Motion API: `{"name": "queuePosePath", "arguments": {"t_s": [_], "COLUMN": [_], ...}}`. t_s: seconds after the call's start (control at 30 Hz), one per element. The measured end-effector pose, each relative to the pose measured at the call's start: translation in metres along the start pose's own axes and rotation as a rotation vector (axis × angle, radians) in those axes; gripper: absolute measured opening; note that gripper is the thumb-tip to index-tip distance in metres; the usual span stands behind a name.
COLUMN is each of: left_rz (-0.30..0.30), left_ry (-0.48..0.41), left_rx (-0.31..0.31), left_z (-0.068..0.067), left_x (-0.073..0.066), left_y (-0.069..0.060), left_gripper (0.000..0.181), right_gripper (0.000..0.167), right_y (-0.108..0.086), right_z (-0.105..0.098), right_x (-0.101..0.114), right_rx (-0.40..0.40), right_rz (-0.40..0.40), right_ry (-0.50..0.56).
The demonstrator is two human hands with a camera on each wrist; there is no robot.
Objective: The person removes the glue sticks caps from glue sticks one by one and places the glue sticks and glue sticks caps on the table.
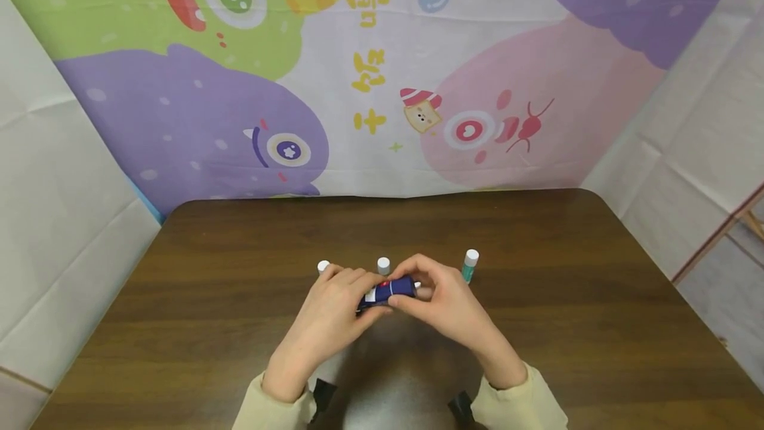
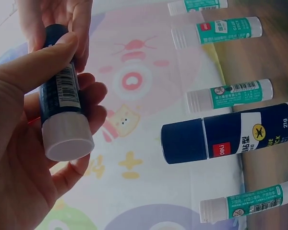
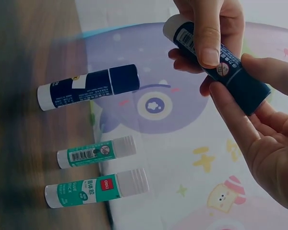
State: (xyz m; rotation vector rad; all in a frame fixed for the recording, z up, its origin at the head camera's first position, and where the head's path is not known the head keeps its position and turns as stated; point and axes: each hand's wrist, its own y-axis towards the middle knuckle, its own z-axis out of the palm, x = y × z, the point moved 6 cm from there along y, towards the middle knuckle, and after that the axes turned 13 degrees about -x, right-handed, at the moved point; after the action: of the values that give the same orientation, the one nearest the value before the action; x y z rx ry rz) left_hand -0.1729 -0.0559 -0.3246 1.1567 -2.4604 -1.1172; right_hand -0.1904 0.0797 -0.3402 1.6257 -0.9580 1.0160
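Observation:
A dark navy glue stick [image 1: 401, 286] with a white base is held between both hands above the table. My left hand [image 1: 337, 304] grips its body, with the thumb lying along the barcode label in the left wrist view. My right hand [image 1: 447, 300] pinches the navy cap end between thumb and fingers, clearest in the right wrist view. The cap looks seated on the body. The white base [image 2: 68, 143] points out of the left hand's grip. Another navy glue stick [image 2: 230, 134] stands upright on the table; in the head view it cannot be made out behind the hands.
Several smaller green glue sticks with whitish caps stand on the brown wooden table [image 1: 239, 244]. One green stick [image 1: 469, 267] is just beyond the right hand; white caps [image 1: 384, 264] show behind the hands. A cartoon-printed cloth [image 1: 382, 164] hangs at the table's far edge.

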Motion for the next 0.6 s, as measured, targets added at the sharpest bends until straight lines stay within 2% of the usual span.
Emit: {"name": "queuePosePath", "arguments": {"t_s": [0.23, 0.6], "left_rz": [-0.002, 0.060], "left_ry": [0.015, 0.025], "left_rx": [-0.041, -0.136], "left_z": [-0.006, -0.013], "left_x": [0.001, -0.004], "left_y": [0.002, 0.004], "left_gripper": [0.034, 0.035], "right_gripper": [0.026, 0.025], "right_y": [0.002, 0.001], "right_z": [0.000, -0.001], "right_x": [0.002, 0.002], "right_rx": [0.004, -0.002], "right_rz": [-0.033, -0.019], "right_ry": [0.011, 0.028]}}
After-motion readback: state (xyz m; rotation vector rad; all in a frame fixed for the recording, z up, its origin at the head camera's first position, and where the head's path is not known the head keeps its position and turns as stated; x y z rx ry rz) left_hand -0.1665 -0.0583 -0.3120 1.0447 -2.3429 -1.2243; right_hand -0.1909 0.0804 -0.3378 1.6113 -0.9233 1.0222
